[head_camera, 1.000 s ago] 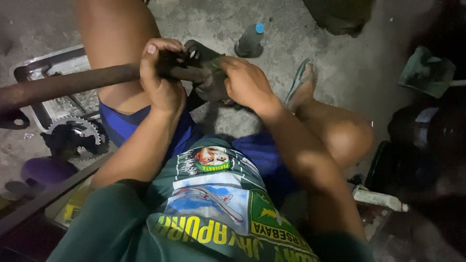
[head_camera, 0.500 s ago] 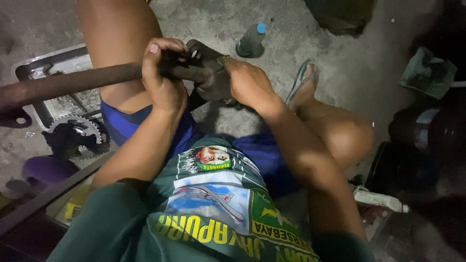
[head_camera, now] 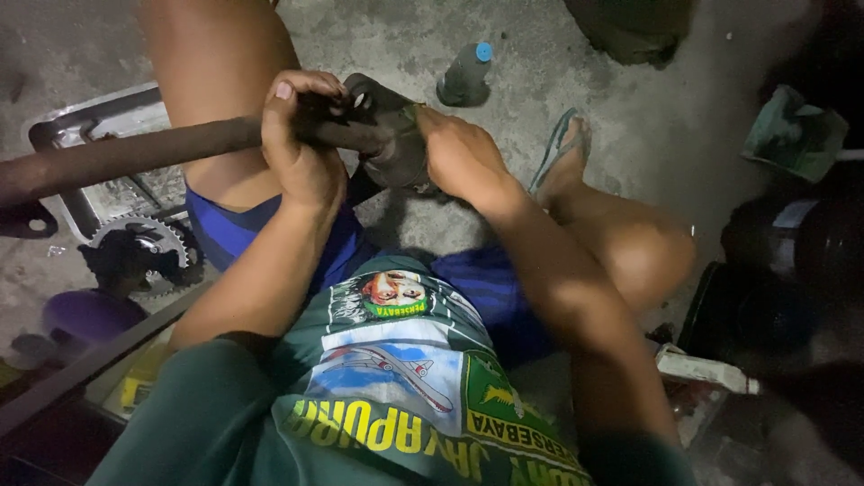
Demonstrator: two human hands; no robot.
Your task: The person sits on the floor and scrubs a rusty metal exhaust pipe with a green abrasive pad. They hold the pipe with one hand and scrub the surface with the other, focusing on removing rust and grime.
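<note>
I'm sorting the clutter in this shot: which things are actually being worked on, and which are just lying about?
In hand:
- dark metal tube, gripped by the left hand
- dark fitting at the tube's end, held by the right hand

Lying about:
- blue-capped bottle on the floor
- toothed chainring
- metal tray
- purple round object
- green cloth

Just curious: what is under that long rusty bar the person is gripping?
Under the rusty bar lie a grey metal tray and a toothed sprocket. The left hand covers the bar's end.
</note>
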